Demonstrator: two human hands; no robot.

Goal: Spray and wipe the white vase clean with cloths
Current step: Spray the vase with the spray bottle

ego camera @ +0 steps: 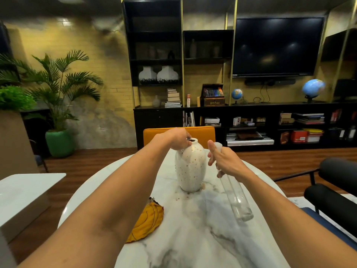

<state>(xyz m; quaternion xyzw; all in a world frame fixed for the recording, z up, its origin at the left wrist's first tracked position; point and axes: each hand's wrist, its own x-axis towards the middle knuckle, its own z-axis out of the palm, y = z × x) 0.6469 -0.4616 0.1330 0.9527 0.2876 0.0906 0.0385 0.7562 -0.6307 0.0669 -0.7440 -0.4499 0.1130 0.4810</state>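
Fingers on vase rim — left hand

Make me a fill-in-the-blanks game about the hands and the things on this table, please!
1. The left hand holds the neck of the white speckled ceramic ____.
2. The right hand holds a clear plastic spray ____.
3. The crumpled cloth on the round white marble table is coloured ____.

Missing words: vase, bottle, yellow.
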